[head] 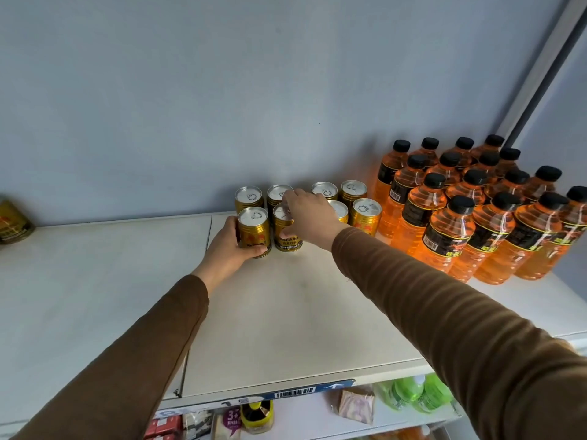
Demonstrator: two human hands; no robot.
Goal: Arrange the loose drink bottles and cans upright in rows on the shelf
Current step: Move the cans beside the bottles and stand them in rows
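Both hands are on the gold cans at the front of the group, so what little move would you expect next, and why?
Probably the left hand lets go of the front-left gold can, which it grips upright, level with the neighbouring can under the right hand. The cans stand in two rows, so the lone can at the far left of the shelf seems next.

Gold cans [365, 214] upright in two rows on white shelf [286, 312]. Left hand [228, 246] gripping front-left can [254, 231]; right hand [309, 214] grasping neighbouring can [283, 231]. Orange bottles [457, 211] ranked at right.
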